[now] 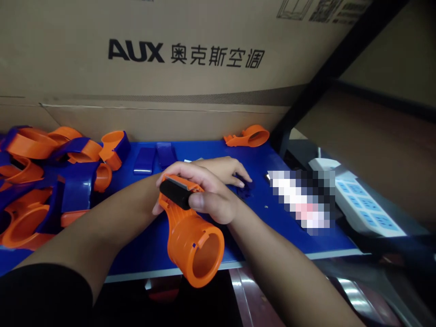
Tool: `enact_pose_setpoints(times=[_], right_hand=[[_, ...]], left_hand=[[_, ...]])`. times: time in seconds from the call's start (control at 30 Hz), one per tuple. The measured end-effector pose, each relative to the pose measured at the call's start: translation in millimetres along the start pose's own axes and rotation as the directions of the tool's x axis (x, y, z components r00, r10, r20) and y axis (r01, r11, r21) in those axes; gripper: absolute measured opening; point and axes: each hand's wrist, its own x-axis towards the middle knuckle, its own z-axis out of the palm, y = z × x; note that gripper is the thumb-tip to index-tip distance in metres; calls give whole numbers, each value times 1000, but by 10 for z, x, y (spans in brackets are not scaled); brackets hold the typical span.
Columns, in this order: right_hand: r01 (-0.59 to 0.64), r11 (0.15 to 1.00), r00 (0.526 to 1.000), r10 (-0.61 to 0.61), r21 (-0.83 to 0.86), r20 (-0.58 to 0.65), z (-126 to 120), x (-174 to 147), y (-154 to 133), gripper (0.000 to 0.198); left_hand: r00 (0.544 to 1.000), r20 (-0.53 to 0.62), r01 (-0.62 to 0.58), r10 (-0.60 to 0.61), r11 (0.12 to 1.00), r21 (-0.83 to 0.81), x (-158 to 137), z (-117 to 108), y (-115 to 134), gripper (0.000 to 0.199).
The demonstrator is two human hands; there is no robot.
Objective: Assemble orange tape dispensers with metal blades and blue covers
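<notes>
My right hand (207,190) is wrapped round the upper end of an orange tape dispenser (195,245), with the thumb on its black roller (175,194). A serrated edge runs beside the roller. The dispenser's hollow ring hangs down past the table's front edge. Behind it, my left arm crosses under the right hand. My left hand (226,170) reaches down to the blue table, its visible fingers bent and apart. Their tips are at a few small dark blue pieces (243,190), which barely show against the tabletop; the palm is hidden.
Several orange-and-blue tape dispensers (32,143) are heaped at left. Two blue curved covers (145,160) lie at the back. Another orange dispenser body (250,136) rests against the large carton (187,86). A pixelated patch and a white power strip (361,200) are at right.
</notes>
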Motion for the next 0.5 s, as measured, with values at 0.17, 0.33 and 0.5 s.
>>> enact_pose_setpoints(times=[0.17, 0.33, 0.5], right_hand=[[-20, 999, 1000, 20, -29, -8, -35, 11, 30, 46], [-17, 1000, 1000, 17, -23, 13, -77, 18, 84, 50], [-25, 999, 1000, 24, -25, -18, -91, 31, 110, 50]], left_hand=[[999, -32, 8, -9, 1000, -30, -18, 47, -65, 26], [984, -170, 48, -52, 998, -32, -57, 101, -20, 15], [825, -521, 228, -217, 973, -44, -211, -89, -48, 14]])
